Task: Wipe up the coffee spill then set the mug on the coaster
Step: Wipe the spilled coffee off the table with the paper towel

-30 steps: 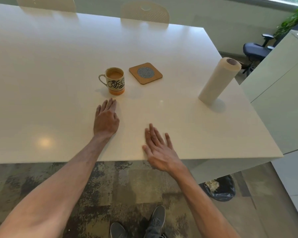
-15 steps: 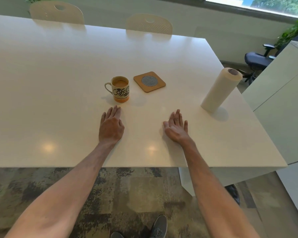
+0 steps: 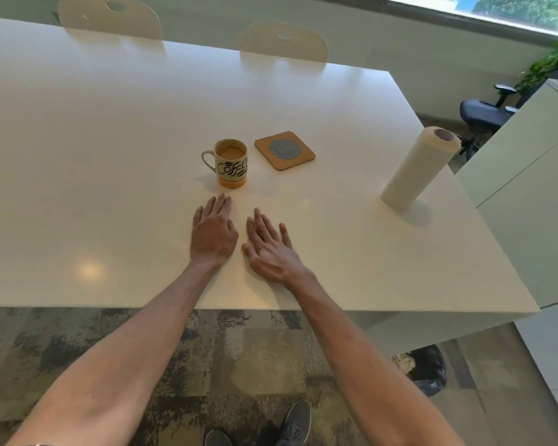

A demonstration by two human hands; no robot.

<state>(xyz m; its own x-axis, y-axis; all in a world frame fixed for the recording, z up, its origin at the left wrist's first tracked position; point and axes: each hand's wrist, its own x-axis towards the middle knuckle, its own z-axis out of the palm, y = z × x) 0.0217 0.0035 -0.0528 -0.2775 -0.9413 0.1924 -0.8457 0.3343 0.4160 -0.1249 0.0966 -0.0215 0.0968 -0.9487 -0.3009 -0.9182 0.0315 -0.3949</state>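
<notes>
A cream mug [image 3: 231, 164] with black lettering and an orange base holds milky coffee and stands upright on the white table [image 3: 110, 156], its handle to the left. A square cork coaster [image 3: 284, 150] with a grey mesh centre lies just right of the mug, apart from it. A roll of paper towel [image 3: 417, 170] stands upright near the table's right edge. My left hand [image 3: 214, 233] lies flat on the table, fingertips just short of the mug. Beside it my right hand [image 3: 268, 247] lies flat with straight fingers. No spill shows clearly on the tabletop.
Two pale chairs [image 3: 284, 41] are pushed in at the far side. A white cabinet [image 3: 529, 175] stands to the right, with a dark office chair [image 3: 484, 112] behind it. A black bin bag [image 3: 427, 368] sits on the floor under the table's right corner.
My right hand has slid left across the table and now lies close beside my left hand. The left hand has stayed in front of the mug.
</notes>
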